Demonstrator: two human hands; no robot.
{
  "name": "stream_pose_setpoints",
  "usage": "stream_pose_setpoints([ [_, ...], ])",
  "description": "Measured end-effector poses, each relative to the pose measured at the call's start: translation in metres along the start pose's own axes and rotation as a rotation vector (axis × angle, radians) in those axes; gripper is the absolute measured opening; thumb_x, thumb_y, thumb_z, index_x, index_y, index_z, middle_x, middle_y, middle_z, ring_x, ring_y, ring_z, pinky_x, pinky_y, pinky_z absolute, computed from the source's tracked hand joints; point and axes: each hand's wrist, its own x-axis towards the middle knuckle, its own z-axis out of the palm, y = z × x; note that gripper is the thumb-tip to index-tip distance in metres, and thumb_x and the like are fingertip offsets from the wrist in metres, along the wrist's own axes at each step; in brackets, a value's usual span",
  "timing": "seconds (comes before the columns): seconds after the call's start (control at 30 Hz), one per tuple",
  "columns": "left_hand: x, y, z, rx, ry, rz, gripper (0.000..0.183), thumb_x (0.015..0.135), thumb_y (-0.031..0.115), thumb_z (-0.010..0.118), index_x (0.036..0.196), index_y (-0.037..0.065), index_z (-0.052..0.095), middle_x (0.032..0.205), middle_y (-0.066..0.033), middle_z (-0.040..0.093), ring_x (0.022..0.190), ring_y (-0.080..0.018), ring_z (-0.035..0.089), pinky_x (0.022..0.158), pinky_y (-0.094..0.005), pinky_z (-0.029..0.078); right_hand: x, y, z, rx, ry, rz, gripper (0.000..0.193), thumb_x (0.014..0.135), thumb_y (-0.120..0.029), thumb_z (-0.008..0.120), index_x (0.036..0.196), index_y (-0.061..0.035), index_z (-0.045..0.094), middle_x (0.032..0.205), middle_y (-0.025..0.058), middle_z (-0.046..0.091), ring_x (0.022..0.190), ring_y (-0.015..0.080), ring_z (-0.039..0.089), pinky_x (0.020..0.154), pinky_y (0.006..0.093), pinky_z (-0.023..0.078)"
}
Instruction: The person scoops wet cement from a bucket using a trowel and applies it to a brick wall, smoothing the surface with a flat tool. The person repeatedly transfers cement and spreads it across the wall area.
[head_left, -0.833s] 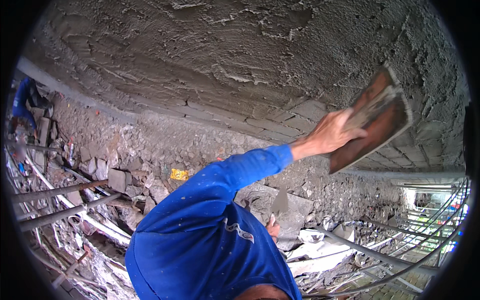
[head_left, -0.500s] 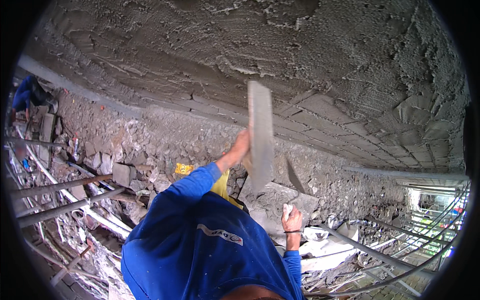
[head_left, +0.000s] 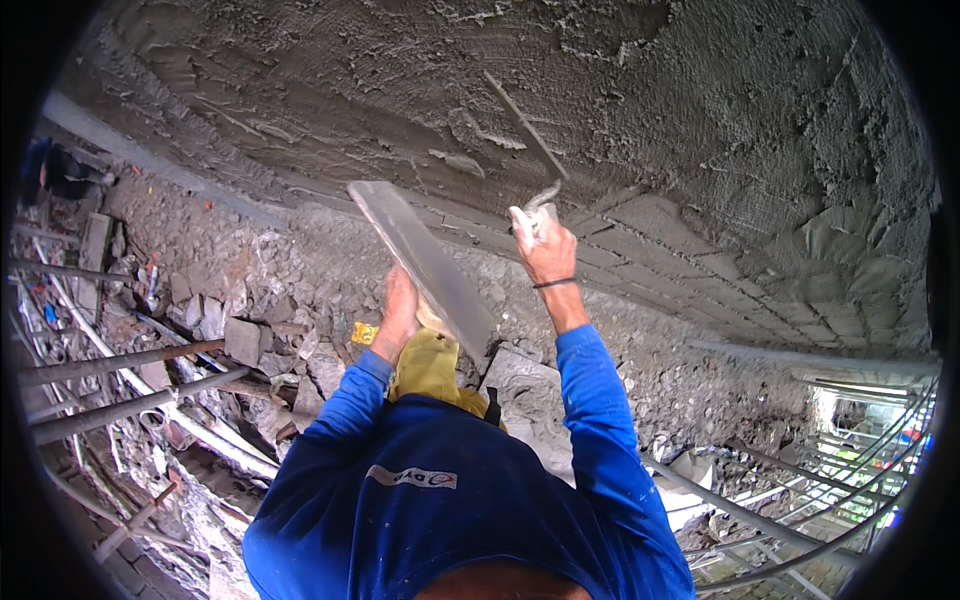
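Observation:
My left hand (head_left: 398,312) is closed around the handle of a plastering float (head_left: 422,258), a long flat grey board held tilted in front of my body. In my right hand (head_left: 547,250) is a trowel (head_left: 528,130), its narrow blade seen nearly edge-on and close against the wall. Whether the blade touches the mortar I cannot tell. The wall (head_left: 690,110) carries rough wet grey mortar, and courses of block joints show through along its lower part.
Rubble covers the ground at the wall's foot, with a flat grey slab (head_left: 525,390) and a yellow wrapper (head_left: 364,333). Metal poles (head_left: 120,365) cross at the left, and more (head_left: 760,505) at the right. Another person (head_left: 70,175) is partly visible at the far left.
My right hand has risen from above the slab to the wall, bringing the trowel up. The float has swung left and tilted, with my left hand still on it.

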Motion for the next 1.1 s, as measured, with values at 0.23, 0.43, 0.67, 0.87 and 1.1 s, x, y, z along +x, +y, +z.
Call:
stream_pose_setpoints([
  [0.23, 0.093, 0.078, 0.025, 0.548, 0.064, 0.55, 0.036, 0.101, 0.03, 0.059, 0.119, -0.001, 0.056, 0.105, -0.0066, 0.064, 0.093, -0.0139, 0.058, 0.082, -0.0298, 0.049, -0.125, 0.094, -0.037, -0.251, -0.229, 0.147, 0.041, 0.092, -0.045, 0.065, 0.108, -0.008, 0.07, 0.084, 0.0253, 0.068, 0.071, 0.0388, 0.066, 0.063, 0.0506, 0.053],
  [0.43, 0.176, 0.08, 0.04, 0.72, -0.043, 0.609, 0.041, 0.096, 0.028, 0.068, 0.124, 0.0, 0.056, 0.108, -0.0093, 0.067, 0.099, -0.0154, 0.061, 0.086, -0.033, 0.051, -0.399, 0.161, -0.008, -0.094, -0.414, 1.031, 0.069, 0.098, -0.057, 0.045, 0.107, 0.0082, 0.066, 0.106, 0.0361, 0.062, 0.102, 0.0514, 0.06, 0.091, 0.0525, 0.047],
  [0.67, 0.137, 0.026, 0.136, 0.902, -0.31, 0.676, 0.039, 0.087, 0.032, 0.076, 0.107, 0.003, 0.061, 0.1, -0.011, 0.07, 0.088, -0.0197, 0.069, 0.079, -0.0355, 0.058, -0.626, 0.077, -0.035, -0.141, -0.307, 1.579, 0.079, 0.095, -0.065, 0.044, 0.074, 0.0066, 0.069, 0.071, 0.0294, 0.064, 0.075, 0.0473, 0.065, 0.069, 0.0556, 0.045],
  [0.87, 0.105, -0.022, 0.222, 0.758, -0.375, 0.711, 0.031, 0.086, 0.023, 0.078, 0.103, 0.003, 0.061, 0.088, -0.0072, 0.069, 0.075, -0.0155, 0.067, 0.065, -0.0324, 0.057, -0.597, 0.046, 0.005, 0.039, -0.199, 1.706, 0.075, 0.097, -0.063, 0.043, 0.083, 0.0053, 0.07, 0.073, 0.0252, 0.066, 0.07, 0.0381, 0.066, 0.067, 0.0508, 0.049],
  [1.1, 0.057, -0.055, 0.306, 0.434, -0.483, 0.56, 0.028, 0.085, 0.012, 0.078, 0.095, 0.003, 0.053, 0.08, -0.0078, 0.063, 0.06, -0.0164, 0.063, 0.049, -0.0294, 0.051, -0.466, 0.059, 0.018, 0.167, -0.369, 1.182, 0.058, 0.1, -0.051, 0.044, 0.091, 0.0018, 0.068, 0.081, 0.0282, 0.067, 0.082, 0.0474, 0.064, 0.074, 0.0535, 0.048],
])
